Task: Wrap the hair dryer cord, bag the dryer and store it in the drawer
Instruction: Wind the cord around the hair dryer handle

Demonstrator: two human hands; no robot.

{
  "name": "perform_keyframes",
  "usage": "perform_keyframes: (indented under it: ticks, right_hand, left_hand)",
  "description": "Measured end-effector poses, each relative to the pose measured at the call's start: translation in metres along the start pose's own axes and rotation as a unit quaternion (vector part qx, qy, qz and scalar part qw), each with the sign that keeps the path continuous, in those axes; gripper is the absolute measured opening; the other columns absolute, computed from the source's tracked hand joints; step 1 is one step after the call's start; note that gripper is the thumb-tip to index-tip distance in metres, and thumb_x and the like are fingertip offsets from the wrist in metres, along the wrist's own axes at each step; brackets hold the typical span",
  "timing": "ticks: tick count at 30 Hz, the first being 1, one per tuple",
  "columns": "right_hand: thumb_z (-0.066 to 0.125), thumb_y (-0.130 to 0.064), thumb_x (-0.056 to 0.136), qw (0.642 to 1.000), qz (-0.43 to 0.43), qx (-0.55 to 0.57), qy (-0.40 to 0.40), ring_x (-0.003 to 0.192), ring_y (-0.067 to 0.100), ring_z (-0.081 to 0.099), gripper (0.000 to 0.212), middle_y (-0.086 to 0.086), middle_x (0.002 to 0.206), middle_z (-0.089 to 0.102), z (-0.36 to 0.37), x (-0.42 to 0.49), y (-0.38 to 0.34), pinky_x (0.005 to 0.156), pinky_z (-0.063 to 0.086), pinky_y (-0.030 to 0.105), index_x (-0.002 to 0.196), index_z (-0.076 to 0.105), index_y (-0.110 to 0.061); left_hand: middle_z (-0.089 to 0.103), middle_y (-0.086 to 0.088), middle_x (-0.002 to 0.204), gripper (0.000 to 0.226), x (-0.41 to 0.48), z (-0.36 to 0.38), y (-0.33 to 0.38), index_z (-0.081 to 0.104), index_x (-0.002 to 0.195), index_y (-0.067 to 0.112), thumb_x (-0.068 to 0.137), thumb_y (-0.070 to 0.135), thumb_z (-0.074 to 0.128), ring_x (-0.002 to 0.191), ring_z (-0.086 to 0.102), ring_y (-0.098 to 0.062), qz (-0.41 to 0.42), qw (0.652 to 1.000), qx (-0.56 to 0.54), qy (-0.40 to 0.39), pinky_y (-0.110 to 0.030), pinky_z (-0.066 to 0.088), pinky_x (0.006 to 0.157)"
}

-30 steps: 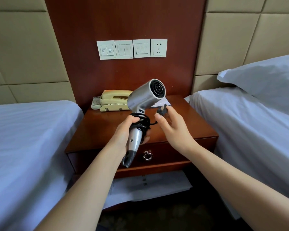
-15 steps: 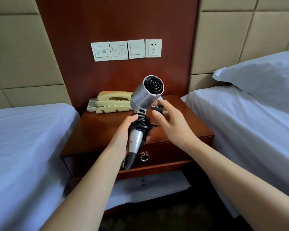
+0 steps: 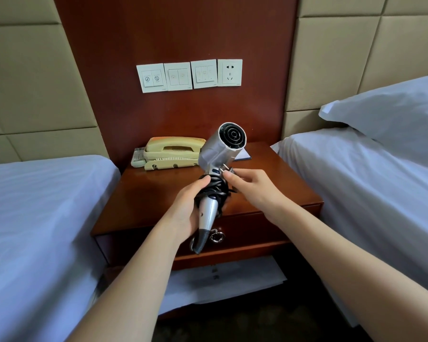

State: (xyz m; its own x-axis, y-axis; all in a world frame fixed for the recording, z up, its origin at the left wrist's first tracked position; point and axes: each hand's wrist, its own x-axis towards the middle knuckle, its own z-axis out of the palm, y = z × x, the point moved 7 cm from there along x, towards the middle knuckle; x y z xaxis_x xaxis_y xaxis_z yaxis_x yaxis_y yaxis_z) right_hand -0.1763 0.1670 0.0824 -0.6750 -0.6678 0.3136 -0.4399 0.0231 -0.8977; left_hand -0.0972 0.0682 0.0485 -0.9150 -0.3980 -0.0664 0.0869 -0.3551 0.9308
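Observation:
A silver hair dryer (image 3: pixel 220 149) is held upright above the wooden nightstand (image 3: pixel 158 201), its round rear grille facing me. My left hand (image 3: pixel 185 208) grips its handle. The black cord (image 3: pixel 214 190) is coiled in several loops around the upper handle. My right hand (image 3: pixel 255 188) pinches the plug (image 3: pixel 226 170) at the cord's end, right against the dryer's neck. The nightstand drawer (image 3: pixel 252 228) is closed; its metal ring pull (image 3: pixel 218 236) shows beside the handle's tip. No bag is recognisable.
A beige telephone (image 3: pixel 173 153) and a remote (image 3: pixel 137 156) sit at the back of the nightstand, with a notepad (image 3: pixel 242 155) behind the dryer. White beds flank it left (image 3: pixel 35 218) and right (image 3: pixel 368 193). White paper (image 3: pixel 220 280) lies on the lower shelf. Wall switches and a socket (image 3: pixel 229 72) hang above.
My right hand has brought the plug from out at the right in toward the dryer's neck, taking up the last slack. The dryer's head has tilted slightly upward.

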Motion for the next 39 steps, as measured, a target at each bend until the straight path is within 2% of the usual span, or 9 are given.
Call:
perform_keyframes:
  ticks: [2,6,8,12,16,18,22,27,39]
  right_hand:
    - [0.058,-0.031,0.091,0.999,0.018,0.033,-0.008,0.078,-0.003,0.062,0.023,-0.001,0.089,0.073,-0.002,0.0,0.002,0.069,0.042,0.007,0.097,0.075,-0.016]
    - [0.056,-0.049,0.084,0.998,0.015,-0.06,-0.007,0.067,0.008,0.05,0.033,0.012,0.073,0.069,0.001,-0.003,0.004,0.066,0.037,0.026,0.083,0.074,-0.022]
    - [0.05,-0.044,0.091,0.99,0.015,-0.136,-0.02,0.056,0.008,0.042,0.038,0.0,0.058,0.054,0.005,-0.008,0.002,0.056,0.031,0.027,0.077,0.069,-0.015]
    - [0.034,-0.034,0.099,0.984,0.047,-0.165,-0.043,0.059,0.011,0.041,0.043,-0.005,0.06,0.045,0.01,-0.012,0.004,0.059,0.031,0.028,0.059,0.047,-0.023]
    - [0.039,-0.035,0.097,0.99,0.021,-0.137,-0.033,0.062,0.017,0.035,0.045,0.005,0.064,0.04,0.012,-0.013,0.005,0.064,0.029,0.033,0.066,0.049,-0.003]
    - [0.043,-0.032,0.097,0.994,0.014,-0.102,-0.021,0.061,0.018,0.033,0.046,0.007,0.063,0.038,0.009,-0.014,0.003,0.063,0.027,0.031,0.067,0.05,0.003]
    - [0.051,-0.03,0.094,0.999,0.024,-0.028,0.016,0.062,0.004,0.047,0.022,-0.011,0.065,0.053,0.0,-0.012,0.0,0.064,0.037,0.02,0.086,0.066,-0.016]
    - [0.06,-0.035,0.088,0.997,0.035,-0.042,0.05,0.065,0.011,0.047,0.031,-0.003,0.066,0.054,-0.002,-0.015,0.008,0.064,0.037,0.026,0.075,0.062,-0.007]
    - [0.063,-0.035,0.085,0.991,0.044,-0.007,0.126,0.063,0.009,0.051,0.039,-0.012,0.052,0.052,-0.011,-0.015,0.016,0.072,0.044,0.033,0.052,0.046,-0.02]
  left_hand:
    - [0.07,-0.02,0.091,0.029,0.001,-0.001,0.002,0.065,0.107,0.007,0.084,0.022,0.056,0.077,0.066,-0.03,0.002,1.0,0.0,0.006,-0.037,0.05,0.074]
    - [0.069,-0.02,0.075,0.023,0.002,-0.008,0.0,0.064,0.099,0.004,0.087,0.018,0.051,0.064,0.063,-0.031,-0.011,0.996,0.068,0.058,-0.038,0.05,0.066]
    - [0.066,-0.017,0.072,0.018,0.001,-0.011,0.002,0.065,0.086,0.005,0.083,0.018,0.052,0.059,0.061,-0.029,-0.001,0.989,0.128,0.077,-0.035,0.05,0.061]
    - [0.06,-0.013,0.079,0.029,-0.003,-0.013,0.009,0.065,0.085,0.003,0.069,0.026,0.057,0.076,0.057,-0.027,0.026,0.975,0.206,0.074,-0.039,0.044,0.073]
    - [0.059,-0.002,0.073,0.016,-0.002,-0.013,0.011,0.061,0.072,0.013,0.085,0.014,0.052,0.071,0.054,-0.016,0.048,0.97,0.227,0.075,-0.025,0.041,0.066]
    - [0.063,-0.004,0.076,0.015,-0.002,-0.012,0.012,0.065,0.078,0.014,0.087,0.015,0.053,0.072,0.058,-0.017,0.057,0.971,0.222,0.068,-0.028,0.044,0.068]
    - [0.068,-0.006,0.082,0.013,-0.001,-0.011,0.012,0.069,0.083,0.019,0.087,0.022,0.058,0.077,0.063,-0.022,0.063,0.974,0.207,0.067,-0.036,0.048,0.073]
    - [0.065,-0.007,0.086,0.011,0.002,-0.012,0.006,0.066,0.089,0.015,0.087,0.013,0.056,0.078,0.062,-0.019,0.039,0.975,0.208,0.062,-0.031,0.047,0.073]
    - [0.069,-0.012,0.104,0.029,0.002,-0.01,0.003,0.064,0.112,0.003,0.093,0.023,0.056,0.089,0.066,-0.019,0.049,0.983,0.167,0.056,-0.028,0.051,0.078]
